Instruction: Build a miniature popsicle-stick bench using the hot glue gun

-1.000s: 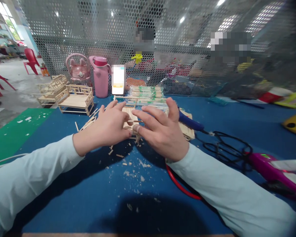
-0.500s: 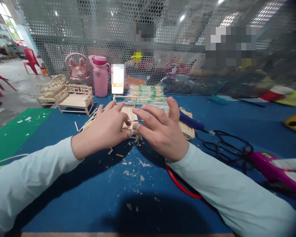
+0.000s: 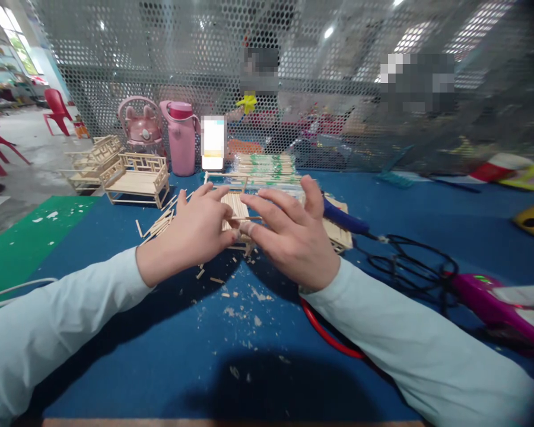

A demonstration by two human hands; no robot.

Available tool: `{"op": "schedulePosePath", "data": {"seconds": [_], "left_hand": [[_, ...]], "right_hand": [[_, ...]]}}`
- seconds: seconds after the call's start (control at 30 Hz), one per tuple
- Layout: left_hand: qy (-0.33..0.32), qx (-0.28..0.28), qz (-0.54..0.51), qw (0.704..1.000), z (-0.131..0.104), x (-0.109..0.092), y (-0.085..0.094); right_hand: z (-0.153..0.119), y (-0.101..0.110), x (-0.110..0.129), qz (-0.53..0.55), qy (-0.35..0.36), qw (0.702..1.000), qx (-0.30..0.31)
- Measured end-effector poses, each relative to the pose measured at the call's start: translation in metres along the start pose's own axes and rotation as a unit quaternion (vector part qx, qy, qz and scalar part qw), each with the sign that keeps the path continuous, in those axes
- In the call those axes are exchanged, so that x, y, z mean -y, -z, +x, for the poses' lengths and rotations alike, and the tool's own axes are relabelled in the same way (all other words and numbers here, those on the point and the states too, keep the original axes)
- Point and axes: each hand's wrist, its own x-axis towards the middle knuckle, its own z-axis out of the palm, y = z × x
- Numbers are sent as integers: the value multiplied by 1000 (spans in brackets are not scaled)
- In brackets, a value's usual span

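A small piece of miniature furniture built from thin wooden sticks (image 3: 235,205) stands between my hands, its slatted top partly hidden by my fingers. Just over its near edge lies a thin wooden stick (image 3: 253,218). My left hand (image 3: 191,228) pinches the left end of that stick between thumb and forefinger. From the other side, the thumb and forefinger of my right hand (image 3: 289,240) close on its right end, the other fingers raised. Behind my right hand, a blue-handled corded tool (image 3: 345,219) rests on another stick-built piece (image 3: 340,237).
A finished miniature bench (image 3: 136,181) and loose sticks (image 3: 160,224) lie left. Behind are a pink bottle (image 3: 181,142), a lit phone (image 3: 212,142), bundled sticks (image 3: 264,166) and a perforated metal screen (image 3: 320,89). Black cable (image 3: 409,258) and a purple device (image 3: 480,290) sit right.
My left hand and forearm have shifted slightly to the right. Both hands stay at the stick over the small furniture piece, and the view has moved a little.
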Motion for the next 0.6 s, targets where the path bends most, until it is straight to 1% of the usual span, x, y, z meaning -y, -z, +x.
{"op": "schedulePosePath", "data": {"seconds": [0.1, 0.13, 0.2, 0.23, 0.27, 0.33, 0.37, 0.43, 0.6], "left_hand": [[2, -2, -4, 1000, 1, 1, 0], [3, 0, -5, 1000, 1, 1, -1], [7, 2, -8, 1000, 1, 1, -1], [9, 3, -10, 1000, 1, 1, -1], [11, 3, -10, 1000, 1, 2, -1], [13, 3, -11, 1000, 2, 2, -1], [13, 4, -11, 1000, 2, 2, 0], [9, 6, -9, 1000, 2, 2, 1], [-9, 3, -8, 1000, 3, 2, 2]], "right_hand": [[-4, 5, -1, 58, -27, 998, -2], [-5, 7, -1, 84, -57, 995, -12], [-8, 9, 0, 138, -152, 978, -30], [-8, 9, 1, 165, -204, 965, -26], [-8, 9, 1, 191, -253, 948, -10], [-7, 5, 2, 248, -320, 913, 50], [-6, 3, 3, 276, -340, 895, 80], [-4, -1, 4, 320, -364, 867, 115], [-3, -5, 4, 388, -419, 809, 139]]}}
